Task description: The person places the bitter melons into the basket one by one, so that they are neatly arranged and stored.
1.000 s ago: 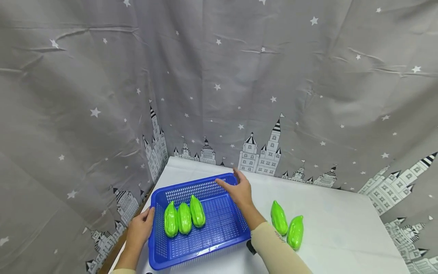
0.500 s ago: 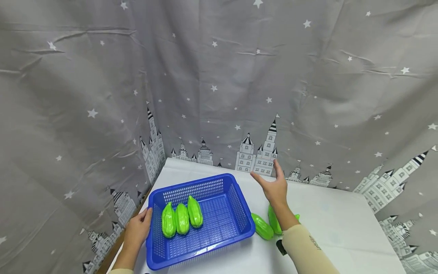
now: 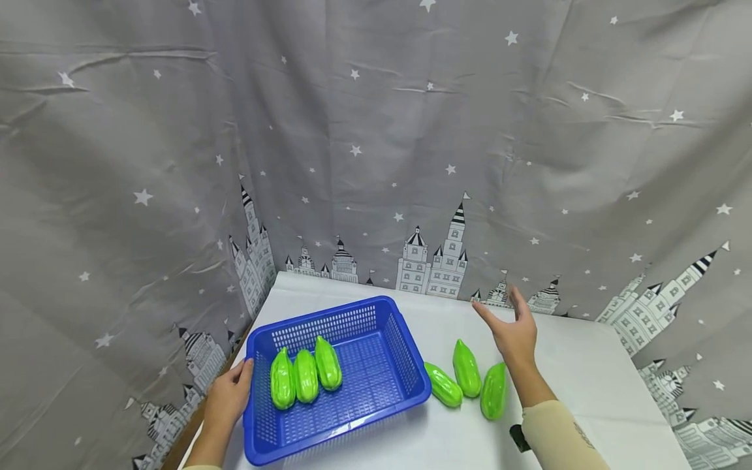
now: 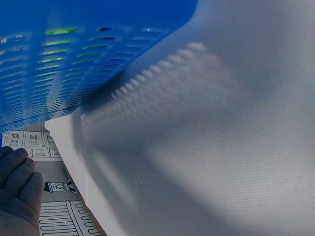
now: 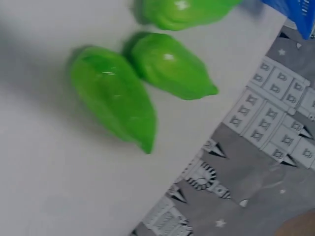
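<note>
A blue plastic basket [image 3: 337, 427] stands on the white table. Side by side in its left half lie three glossy green, ridged, pointed fake vegetables [image 3: 306, 376]. My left hand [image 3: 226, 398] holds the basket's left rim; in the left wrist view its fingers [image 4: 22, 179] curl beside the perforated wall. To the right of the basket lie three more green vegetables [image 3: 467, 369]; the leftmost is close to the basket's corner. My right hand [image 3: 517, 331] hovers beyond and right of them, thumb and fingers spread with nothing between. The right wrist view shows these vegetables [image 5: 115, 98] on the table.
The white tabletop [image 3: 587, 372] stretches to the right. A grey curtain [image 3: 376, 163] with stars and castles hangs behind the table and along its left side. A brown table edge [image 3: 188, 431] shows at the left.
My right hand has moved right, from over the basket's far right corner to past the loose vegetables, bringing all three into sight. My left hand stays at the rim. The head view has shifted slightly.
</note>
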Demonstrator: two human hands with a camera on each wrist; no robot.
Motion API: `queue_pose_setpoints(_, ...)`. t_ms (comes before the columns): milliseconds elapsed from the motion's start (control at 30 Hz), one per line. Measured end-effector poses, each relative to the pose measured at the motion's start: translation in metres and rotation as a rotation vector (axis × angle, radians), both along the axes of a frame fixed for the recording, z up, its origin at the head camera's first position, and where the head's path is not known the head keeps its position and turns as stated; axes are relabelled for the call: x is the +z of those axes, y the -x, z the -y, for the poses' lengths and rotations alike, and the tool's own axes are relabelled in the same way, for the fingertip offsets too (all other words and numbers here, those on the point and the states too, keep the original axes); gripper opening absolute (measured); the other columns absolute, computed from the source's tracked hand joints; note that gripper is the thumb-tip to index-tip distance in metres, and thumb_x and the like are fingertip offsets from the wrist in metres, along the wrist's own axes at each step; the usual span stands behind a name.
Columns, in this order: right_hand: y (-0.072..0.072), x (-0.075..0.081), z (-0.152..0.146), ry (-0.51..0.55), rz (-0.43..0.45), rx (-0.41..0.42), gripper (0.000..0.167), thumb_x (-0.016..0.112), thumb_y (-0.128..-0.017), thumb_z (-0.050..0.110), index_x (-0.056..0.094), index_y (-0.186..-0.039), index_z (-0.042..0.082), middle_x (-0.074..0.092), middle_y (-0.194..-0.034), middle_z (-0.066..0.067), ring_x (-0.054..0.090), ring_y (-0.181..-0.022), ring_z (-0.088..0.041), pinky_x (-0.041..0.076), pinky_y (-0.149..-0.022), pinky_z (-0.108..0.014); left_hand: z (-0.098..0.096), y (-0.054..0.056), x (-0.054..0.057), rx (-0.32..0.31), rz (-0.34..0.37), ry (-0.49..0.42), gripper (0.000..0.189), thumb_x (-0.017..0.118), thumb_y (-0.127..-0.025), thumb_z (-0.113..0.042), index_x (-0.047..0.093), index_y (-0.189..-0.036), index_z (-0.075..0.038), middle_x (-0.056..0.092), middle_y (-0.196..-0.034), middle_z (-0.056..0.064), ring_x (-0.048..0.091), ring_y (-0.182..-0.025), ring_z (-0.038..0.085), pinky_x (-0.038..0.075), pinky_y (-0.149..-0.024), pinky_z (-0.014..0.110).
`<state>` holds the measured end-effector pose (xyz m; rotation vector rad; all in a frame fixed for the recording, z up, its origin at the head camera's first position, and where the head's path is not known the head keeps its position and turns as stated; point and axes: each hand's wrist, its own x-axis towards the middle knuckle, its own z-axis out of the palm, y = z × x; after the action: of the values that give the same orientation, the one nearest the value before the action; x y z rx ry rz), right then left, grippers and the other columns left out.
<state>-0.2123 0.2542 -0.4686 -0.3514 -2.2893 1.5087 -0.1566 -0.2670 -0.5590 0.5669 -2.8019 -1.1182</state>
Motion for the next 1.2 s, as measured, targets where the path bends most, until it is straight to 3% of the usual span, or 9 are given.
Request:
queue_pose_setpoints(200, -0.017, -0.024, -0.016, 0.006, 0.07, -0.023, 0.101, 0.082, -0.083, 0.046, 0.028, -0.159, 0.007, 0.033, -0.161, -0.016, 0.027, -0.148, -0.034, 0.022, -0.119, -0.049, 0.001, 0.001, -0.001, 0.002, -0.003, -0.006, 0.073, 0.034, -0.105, -0.057, 0.048, -0.144, 0.003, 0.047, -0.14, 0.032, 0.043, -0.128, 0.057, 0.031, -0.105, 0.069)
queue_pose_setpoints(500, -0.043, -0.087, -0.021, 0.048, 0.206, -0.082, 0.108, 0.08, -0.081, 0.055, 0.026, -0.158, 0.001, 0.031, -0.16, -0.023, 0.028, -0.147, -0.04, 0.022, -0.119, -0.05, 0.001, 0.001, 0.001, 0.016, 0.004, -0.002, 0.073, 0.034, -0.105, -0.058, 0.049, -0.145, 0.002, 0.048, -0.14, 0.032, 0.043, -0.128, 0.057, 0.031, -0.104, 0.07)
queue_pose_setpoints(700, -0.06, -0.122, -0.017, 0.095, 0.295, -0.137, 0.114, 0.08, -0.079, 0.059, 0.025, -0.157, -0.002, 0.03, -0.158, -0.028, 0.027, -0.145, -0.046, 0.021, -0.118, -0.055, -0.001, 0.0, 0.001, 0.02, -0.003, 0.002, 0.072, 0.034, -0.105, -0.057, 0.049, -0.144, 0.002, 0.049, -0.139, 0.031, 0.044, -0.128, 0.056, 0.032, -0.105, 0.069)
queue_pose_setpoints(1000, -0.076, -0.145, -0.011, 0.204, 0.306, -0.199, 0.107, 0.085, -0.081, 0.043, 0.026, -0.154, -0.007, 0.03, -0.156, -0.031, 0.027, -0.144, -0.048, 0.023, -0.117, -0.054, -0.001, 0.0, 0.001, 0.013, 0.001, -0.006, 0.073, 0.033, -0.105, -0.057, 0.048, -0.144, 0.003, 0.049, -0.139, 0.031, 0.045, -0.128, 0.055, 0.031, -0.105, 0.068)
queue_pose_setpoints(1200, -0.08, -0.154, -0.009, 0.173, 0.305, -0.214, 0.098, 0.086, -0.082, 0.035, 0.033, -0.15, -0.011, 0.037, -0.149, -0.035, 0.035, -0.138, -0.051, 0.029, -0.114, -0.055, -0.001, 0.0, 0.001, 0.021, 0.001, -0.007, 0.073, 0.033, -0.105, -0.057, 0.048, -0.144, 0.002, 0.049, -0.139, 0.031, 0.044, -0.129, 0.055, 0.031, -0.105, 0.068)
